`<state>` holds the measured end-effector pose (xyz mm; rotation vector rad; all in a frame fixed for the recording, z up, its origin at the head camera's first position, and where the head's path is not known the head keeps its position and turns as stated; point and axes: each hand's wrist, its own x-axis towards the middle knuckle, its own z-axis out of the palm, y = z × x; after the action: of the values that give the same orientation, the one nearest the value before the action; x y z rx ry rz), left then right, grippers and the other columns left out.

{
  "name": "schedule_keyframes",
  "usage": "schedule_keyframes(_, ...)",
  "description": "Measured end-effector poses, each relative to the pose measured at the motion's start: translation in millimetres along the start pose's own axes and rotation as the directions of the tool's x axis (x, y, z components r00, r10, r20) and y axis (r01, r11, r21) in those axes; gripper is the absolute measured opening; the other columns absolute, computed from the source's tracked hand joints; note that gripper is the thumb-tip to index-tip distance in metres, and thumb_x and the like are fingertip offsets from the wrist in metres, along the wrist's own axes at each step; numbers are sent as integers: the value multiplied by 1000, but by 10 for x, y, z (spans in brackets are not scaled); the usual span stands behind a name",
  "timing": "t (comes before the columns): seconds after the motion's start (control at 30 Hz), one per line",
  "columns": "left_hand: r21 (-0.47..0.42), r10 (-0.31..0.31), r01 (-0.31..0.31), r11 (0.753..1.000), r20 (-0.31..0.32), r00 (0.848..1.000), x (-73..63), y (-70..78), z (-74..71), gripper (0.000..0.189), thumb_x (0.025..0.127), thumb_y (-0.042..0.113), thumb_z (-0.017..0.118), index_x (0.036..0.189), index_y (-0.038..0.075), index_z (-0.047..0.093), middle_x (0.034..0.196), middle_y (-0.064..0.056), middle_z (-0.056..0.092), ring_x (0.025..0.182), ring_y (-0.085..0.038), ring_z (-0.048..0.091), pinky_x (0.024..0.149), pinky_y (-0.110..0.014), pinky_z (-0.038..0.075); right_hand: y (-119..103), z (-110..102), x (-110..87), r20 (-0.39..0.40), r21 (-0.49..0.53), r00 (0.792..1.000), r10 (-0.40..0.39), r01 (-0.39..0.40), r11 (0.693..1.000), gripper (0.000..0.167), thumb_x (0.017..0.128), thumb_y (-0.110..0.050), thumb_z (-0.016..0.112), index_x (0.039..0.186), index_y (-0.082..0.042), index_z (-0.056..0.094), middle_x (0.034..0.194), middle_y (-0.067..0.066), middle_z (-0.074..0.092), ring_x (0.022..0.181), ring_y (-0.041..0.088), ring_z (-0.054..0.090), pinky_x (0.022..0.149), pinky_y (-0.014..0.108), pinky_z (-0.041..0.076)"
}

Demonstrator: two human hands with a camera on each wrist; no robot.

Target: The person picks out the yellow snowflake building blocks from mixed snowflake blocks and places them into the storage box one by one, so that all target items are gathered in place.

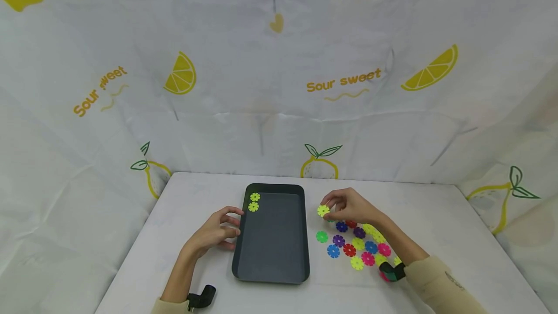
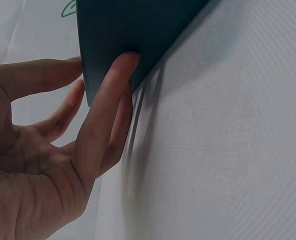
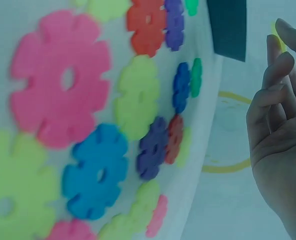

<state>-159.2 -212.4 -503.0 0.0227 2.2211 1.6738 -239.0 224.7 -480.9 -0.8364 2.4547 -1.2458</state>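
Yellow disc point(image 1: 322, 211) is between the thumb and fingertips of the right hand point(image 1: 352, 205), closed in a light pinch at its edge and held up just beyond the loose discs point(image 1: 349, 250). Such a thin, notched rim gives little to grip, so it could twist or slip out should the pinch slacken. To that hand's left is the dark tray point(image 1: 274, 241), its raised wall likely to catch a disc carried too low. Against the tray's outer side rests the left hand point(image 1: 214, 230), fingers loosely extended, clasping nothing; a harder push there could slide the tray over the bench point(image 1: 144, 260) and shift the paired discs point(image 1: 254, 207) lying inside, near those fingertips. Behind the right hand, the black wrist mount point(image 1: 393, 271) appears low over loose discs; a dropped forearm might scatter them.
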Motion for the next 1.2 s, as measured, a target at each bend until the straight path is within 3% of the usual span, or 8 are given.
schedule_keyframes(0.2, -3, 4, -4, 1000, 1, 1000, 3, -4, 1, 63, 88, 1, 71, 148, 10, 55, 128, -22, 62, 95, -26, 70, 71, -42, 69, -159, 26, 118, 10, 52, 999, -50, 49, 997, 30, 91, -15, 88, 116, -5, 78, 93, 13, 79, 59, 18, 61, 59, 22, 56)
schedule_keyframes(0.37, -4, 3, -3, 1000, 0, 1000, 1, -11, 4, 63, 88, 2, 71, 148, 11, 55, 128, -22, 62, 95, -26, 70, 71, -42, 69, -278, 99, 250, 21, 40, 996, -90, 90, 995, 30, 91, -16, 88, 119, -8, 78, 94, 10, 80, 61, 13, 61, 59, 25, 56)
schedule_keyframes(0.53, 1, 4, -4, 1000, -5, 1000, -7, -15, 5, 62, 89, 2, 72, 148, 11, 55, 128, -22, 62, 94, -27, 70, 72, -42, 69, -430, 183, 394, 54, 35, 991, -122, 120, 992, 30, 93, -17, 86, 121, -9, 78, 97, 10, 81, 64, 39, 68, 60, 44, 64)
schedule_keyframes(0.6, 0, 5, -5, 1000, -5, 1000, -8, -12, 6, 62, 89, 2, 72, 148, 11, 55, 128, -23, 62, 94, -27, 70, 72, -42, 69, -497, 217, 455, 62, 35, 990, -123, 121, 992, 31, 93, -18, 86, 122, -9, 79, 98, 10, 81, 67, 44, 68, 61, 44, 64)
schedule_keyframes(0.77, 2, 6, -6, 1000, -6, 1000, -8, -7, 10, 62, 89, 2, 71, 148, 11, 55, 128, -22, 62, 94, -27, 70, 71, -42, 69, -660, 293, 607, 79, 41, 990, -115, 112, 993, 33, 93, -20, 86, 124, -10, 79, 99, 8, 80, 64, 19, 65, 57, 25, 54)
schedule_keyframes(0.87, 2, 2, -2, 1000, -7, 1000, -4, -6, 10, 62, 89, 2, 71, 148, 11, 55, 128, -22, 62, 94, -27, 69, 71, -42, 69, -730, 340, 701, 97, 53, 986, -137, 133, 990, 33, 93, -18, 86, 124, -9, 79, 100, 9, 81, 62, 8, 60, 57, 22, 51)
schedule_keyframes(1.07, 6, 2, -2, 1000, -6, 1000, 6, -4, 5, 63, 89, 2, 72, 149, 10, 55, 128, -23, 62, 94, -26, 70, 71, -42, 69, -820, 459, 917, 142, 84, 973, -180, 169, 982, 34, 93, -14, 85, 126, -7, 78, 103, 11, 82, 62, 14, 63, 60, 22, 53)
schedule_keyframes(1.2, 7, 3, -3, 1000, -2, 1000, 8, -2, 5, 62, 89, 3, 72, 149, 10, 55, 128, -23, 63, 94, -27, 70, 72, -42, 69, -852, 550, 1058, 169, 112, 968, -184, 167, 980, 35, 92, -11, 85, 127, -6, 77, 104, 13, 82, 65, 28, 69, 59, 22, 53)
